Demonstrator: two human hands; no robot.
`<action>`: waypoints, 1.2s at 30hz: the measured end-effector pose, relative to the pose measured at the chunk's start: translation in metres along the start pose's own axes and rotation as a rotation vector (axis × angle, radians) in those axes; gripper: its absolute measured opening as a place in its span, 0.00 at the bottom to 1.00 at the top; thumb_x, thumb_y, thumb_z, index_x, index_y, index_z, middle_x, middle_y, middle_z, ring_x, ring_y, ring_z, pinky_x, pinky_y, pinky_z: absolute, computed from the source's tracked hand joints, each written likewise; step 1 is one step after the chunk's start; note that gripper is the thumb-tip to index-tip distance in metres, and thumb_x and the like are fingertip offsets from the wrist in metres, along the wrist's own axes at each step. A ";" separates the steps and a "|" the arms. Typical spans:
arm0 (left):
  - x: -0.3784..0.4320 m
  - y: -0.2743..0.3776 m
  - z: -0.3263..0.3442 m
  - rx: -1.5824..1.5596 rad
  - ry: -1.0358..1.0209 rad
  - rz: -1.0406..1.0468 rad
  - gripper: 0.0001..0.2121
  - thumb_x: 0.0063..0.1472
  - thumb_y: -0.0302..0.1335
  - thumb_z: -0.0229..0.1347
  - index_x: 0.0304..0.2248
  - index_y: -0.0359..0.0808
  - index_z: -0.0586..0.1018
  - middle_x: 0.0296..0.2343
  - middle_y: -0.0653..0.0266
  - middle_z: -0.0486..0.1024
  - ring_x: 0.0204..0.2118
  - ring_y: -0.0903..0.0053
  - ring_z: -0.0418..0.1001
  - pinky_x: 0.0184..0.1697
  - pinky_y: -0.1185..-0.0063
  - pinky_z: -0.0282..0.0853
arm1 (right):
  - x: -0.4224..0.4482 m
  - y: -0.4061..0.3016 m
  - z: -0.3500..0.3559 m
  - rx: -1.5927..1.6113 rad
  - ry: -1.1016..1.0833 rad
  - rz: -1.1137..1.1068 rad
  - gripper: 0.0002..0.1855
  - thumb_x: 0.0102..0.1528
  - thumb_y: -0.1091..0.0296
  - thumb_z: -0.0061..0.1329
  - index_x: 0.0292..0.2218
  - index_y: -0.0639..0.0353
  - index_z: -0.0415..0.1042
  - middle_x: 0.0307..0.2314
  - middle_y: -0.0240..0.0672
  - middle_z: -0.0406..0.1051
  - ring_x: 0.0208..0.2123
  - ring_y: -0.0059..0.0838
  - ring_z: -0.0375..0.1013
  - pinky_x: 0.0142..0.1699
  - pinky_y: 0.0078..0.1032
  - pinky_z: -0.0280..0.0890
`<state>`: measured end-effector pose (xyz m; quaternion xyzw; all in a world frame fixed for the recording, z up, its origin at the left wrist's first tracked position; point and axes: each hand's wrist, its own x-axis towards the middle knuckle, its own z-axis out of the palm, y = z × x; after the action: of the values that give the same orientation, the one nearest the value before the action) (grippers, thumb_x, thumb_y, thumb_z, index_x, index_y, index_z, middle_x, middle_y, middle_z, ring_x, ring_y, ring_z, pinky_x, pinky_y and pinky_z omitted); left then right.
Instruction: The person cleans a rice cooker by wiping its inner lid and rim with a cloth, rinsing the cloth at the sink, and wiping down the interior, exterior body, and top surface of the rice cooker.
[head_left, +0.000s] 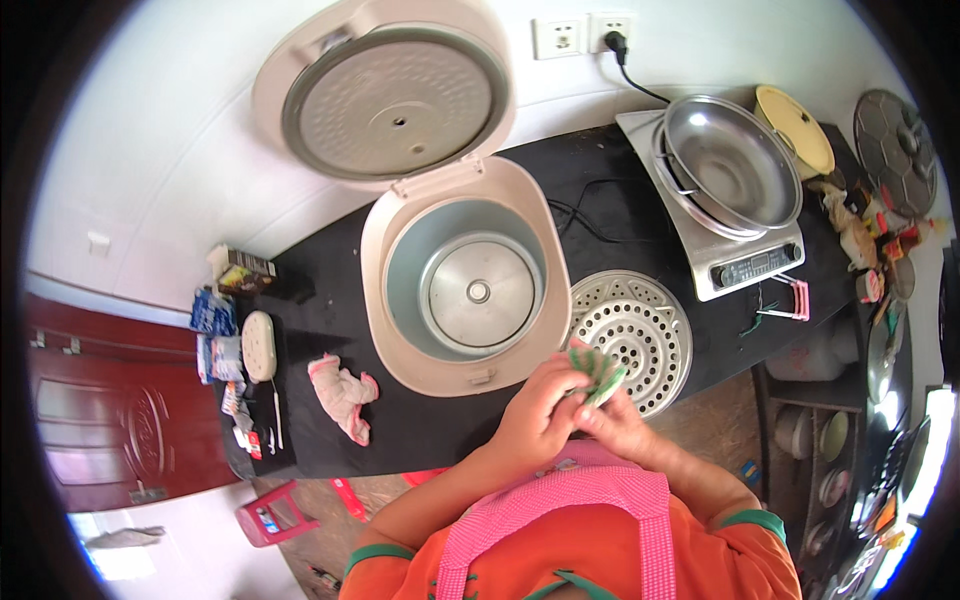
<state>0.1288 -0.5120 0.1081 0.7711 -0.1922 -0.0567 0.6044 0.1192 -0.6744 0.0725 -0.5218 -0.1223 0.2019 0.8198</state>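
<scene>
Both my hands meet in front of my chest, holding a crumpled green and white cloth (598, 375). My left hand (541, 409) and my right hand (619, 424) grip it between the fingers, just right of the rice cooker's front corner. The large rice cooker (375, 300) stands with its lid (397, 105) raised. Its inner pot is out, and the metal heating plate (480, 289) shows at the bottom. Beside it, partly behind my hands, lie perforated metal steamer racks (649, 345). A pinkish-white cloth (341, 397) lies crumpled on the black counter to the left.
An induction cooker (709, 266) with a steel wok (731, 161) on it stands at the right. Beyond are a yellow lid (795, 131) and a glass lid (896, 154). Packets (214, 311) and a small box (244, 271) sit at the left. A red stool (277, 514) stands below.
</scene>
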 end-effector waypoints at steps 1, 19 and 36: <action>0.014 0.004 0.003 0.149 -0.056 0.086 0.11 0.55 0.20 0.51 0.40 0.32 0.71 0.40 0.57 0.69 0.42 0.71 0.69 0.43 0.77 0.64 | -0.006 0.002 -0.008 0.087 0.087 0.018 0.33 0.58 0.63 0.44 0.58 0.61 0.44 0.52 0.39 0.55 0.53 0.28 0.56 0.57 0.28 0.52; 0.020 -0.036 -0.006 1.151 -0.044 -0.001 0.28 0.49 0.34 0.58 0.48 0.28 0.65 0.37 0.50 0.71 0.37 0.59 0.70 0.40 0.68 0.62 | 0.143 0.048 -0.088 -0.476 0.338 -0.397 0.22 0.57 0.68 0.35 0.52 0.64 0.59 0.52 0.45 0.56 0.58 0.46 0.46 0.60 0.34 0.44; 0.020 -0.037 -0.010 1.101 -0.072 -0.102 0.29 0.47 0.33 0.60 0.48 0.29 0.66 0.40 0.49 0.70 0.40 0.57 0.69 0.43 0.68 0.62 | 0.143 0.067 -0.090 -0.387 0.532 -0.048 0.13 0.56 0.63 0.40 0.34 0.66 0.65 0.30 0.53 0.68 0.35 0.51 0.67 0.41 0.37 0.62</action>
<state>0.1585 -0.5030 0.0781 0.9790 -0.1764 -0.0033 0.1017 0.2693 -0.6560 -0.0279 -0.6994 0.0480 0.0122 0.7130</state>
